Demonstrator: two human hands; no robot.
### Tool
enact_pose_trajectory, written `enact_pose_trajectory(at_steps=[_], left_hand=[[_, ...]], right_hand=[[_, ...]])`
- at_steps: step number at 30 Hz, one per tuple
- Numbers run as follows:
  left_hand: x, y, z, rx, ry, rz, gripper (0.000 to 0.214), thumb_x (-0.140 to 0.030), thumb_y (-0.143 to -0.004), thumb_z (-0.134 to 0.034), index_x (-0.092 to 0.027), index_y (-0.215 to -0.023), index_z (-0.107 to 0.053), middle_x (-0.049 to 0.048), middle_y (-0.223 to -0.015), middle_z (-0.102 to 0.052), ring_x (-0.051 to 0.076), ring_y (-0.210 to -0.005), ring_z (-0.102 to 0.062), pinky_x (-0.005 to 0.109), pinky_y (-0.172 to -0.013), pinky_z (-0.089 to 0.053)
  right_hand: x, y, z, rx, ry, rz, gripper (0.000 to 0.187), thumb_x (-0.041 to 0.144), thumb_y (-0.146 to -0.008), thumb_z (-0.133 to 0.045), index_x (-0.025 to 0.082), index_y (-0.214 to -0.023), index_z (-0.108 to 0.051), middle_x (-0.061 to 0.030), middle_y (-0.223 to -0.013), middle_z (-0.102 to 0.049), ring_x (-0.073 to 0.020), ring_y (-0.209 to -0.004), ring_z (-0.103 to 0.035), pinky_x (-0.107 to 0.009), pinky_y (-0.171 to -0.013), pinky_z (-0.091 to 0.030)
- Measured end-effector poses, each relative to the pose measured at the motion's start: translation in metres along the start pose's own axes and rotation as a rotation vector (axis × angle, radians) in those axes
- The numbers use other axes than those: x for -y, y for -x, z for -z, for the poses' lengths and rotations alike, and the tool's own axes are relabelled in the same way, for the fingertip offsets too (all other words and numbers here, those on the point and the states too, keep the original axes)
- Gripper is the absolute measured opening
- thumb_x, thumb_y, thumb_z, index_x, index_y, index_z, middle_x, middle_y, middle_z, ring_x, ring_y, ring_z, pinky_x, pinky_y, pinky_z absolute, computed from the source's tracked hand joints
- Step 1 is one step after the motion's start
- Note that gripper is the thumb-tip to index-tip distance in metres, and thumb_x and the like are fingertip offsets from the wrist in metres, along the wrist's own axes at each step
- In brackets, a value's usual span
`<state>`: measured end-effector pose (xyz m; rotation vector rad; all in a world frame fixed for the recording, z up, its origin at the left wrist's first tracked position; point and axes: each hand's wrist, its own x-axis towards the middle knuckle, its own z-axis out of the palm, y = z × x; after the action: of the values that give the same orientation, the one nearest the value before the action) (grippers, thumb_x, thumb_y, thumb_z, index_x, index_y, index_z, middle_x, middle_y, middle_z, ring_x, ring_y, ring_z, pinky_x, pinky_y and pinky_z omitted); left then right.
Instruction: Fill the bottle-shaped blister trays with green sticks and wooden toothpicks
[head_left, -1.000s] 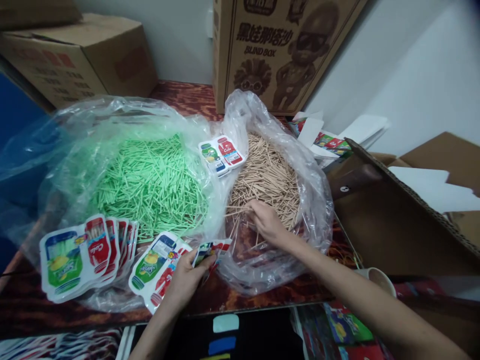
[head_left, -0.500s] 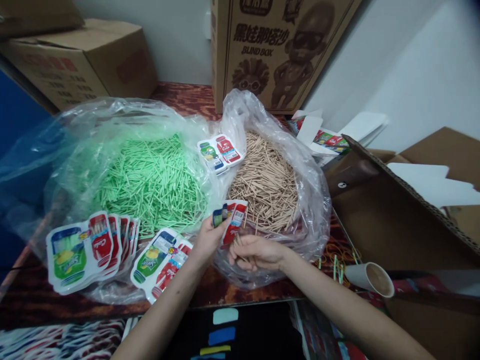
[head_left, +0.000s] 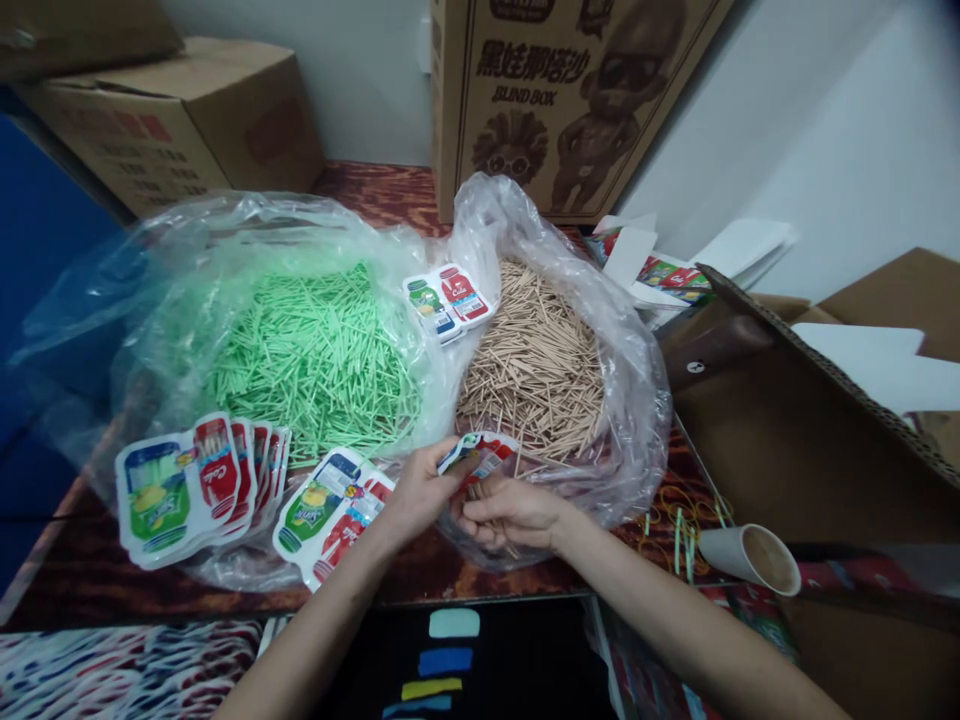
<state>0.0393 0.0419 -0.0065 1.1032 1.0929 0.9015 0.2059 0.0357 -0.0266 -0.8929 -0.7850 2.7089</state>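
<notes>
My left hand (head_left: pixel 420 492) pinches a small bottle-shaped printed pouch (head_left: pixel 480 455) at the near edge of a clear bag of tan wooden sticks (head_left: pixel 536 365). Just right of it, my right hand (head_left: pixel 510 515) is closed on a few tan sticks, their ends at the pouch's mouth. Both hands touch over the bag's front lip. A second clear bag holds green sticks (head_left: pixel 315 355) to the left. Flat pouches lie in a fanned stack (head_left: pixel 187 485) at the front left, more pouches (head_left: pixel 334 510) lie by my left wrist, and a pair (head_left: pixel 448 300) rests between the two bags.
Cardboard boxes stand behind: a plain one (head_left: pixel 187 110) at the back left, a printed one (head_left: pixel 570 90) at the back middle. An open carton (head_left: pixel 810 420) fills the right side. A paper cup (head_left: pixel 750 558) lies tipped at the front right, near rubber bands (head_left: pixel 675 520).
My right hand left the tan pile with a few sticks and came back toward me. My left hand lifted the pouch from the table edge and the two hands met at the bag's front.
</notes>
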Motion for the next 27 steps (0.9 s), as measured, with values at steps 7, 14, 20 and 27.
enact_pose_trajectory(at_steps=[7,14,20,27], left_hand=[[-0.006,0.005,0.016,-0.352,0.426,0.000,0.035,-0.036,-0.059,-0.082,-0.014,-0.083,-0.071,0.0018,-0.070,-0.071,0.017,-0.066,-0.065,0.030,-0.069,-0.052],[-0.004,0.017,0.018,-0.379,0.510,0.062,0.040,-0.036,-0.054,-0.085,-0.014,-0.084,-0.073,0.0049,-0.074,-0.075,0.021,-0.069,-0.069,0.031,-0.069,-0.055],[0.002,0.021,0.020,-0.390,0.533,0.095,0.036,-0.033,-0.058,-0.084,-0.014,-0.087,-0.073,0.0044,-0.073,-0.075,0.019,-0.067,-0.070,0.029,-0.066,-0.056],[0.001,0.024,0.019,-0.391,0.548,0.081,0.037,-0.032,-0.058,-0.084,-0.013,-0.088,-0.073,0.0050,-0.074,-0.075,0.020,-0.067,-0.070,0.029,-0.066,-0.057]], right_hand=[[0.016,0.004,-0.015,-0.425,0.064,0.466,0.029,0.040,-0.075,-0.070,0.016,-0.080,-0.056,0.0066,-0.056,-0.046,-0.0027,-0.041,-0.025,-0.018,-0.039,-0.014],[-0.017,-0.023,-0.005,-0.975,0.501,0.891,0.018,0.035,-0.083,-0.061,0.021,-0.078,-0.051,0.0046,-0.066,-0.046,-0.0109,-0.058,-0.041,-0.024,-0.057,-0.034],[-0.030,-0.022,-0.005,-1.028,0.549,0.896,0.016,0.032,-0.089,-0.050,0.022,-0.077,-0.050,0.0043,-0.065,-0.042,-0.0123,-0.059,-0.040,-0.026,-0.060,-0.034],[-0.026,-0.021,-0.008,-0.982,0.472,0.911,0.010,0.029,-0.086,-0.056,0.022,-0.092,-0.053,0.0012,-0.080,-0.052,-0.0139,-0.072,-0.051,-0.026,-0.070,-0.041]])
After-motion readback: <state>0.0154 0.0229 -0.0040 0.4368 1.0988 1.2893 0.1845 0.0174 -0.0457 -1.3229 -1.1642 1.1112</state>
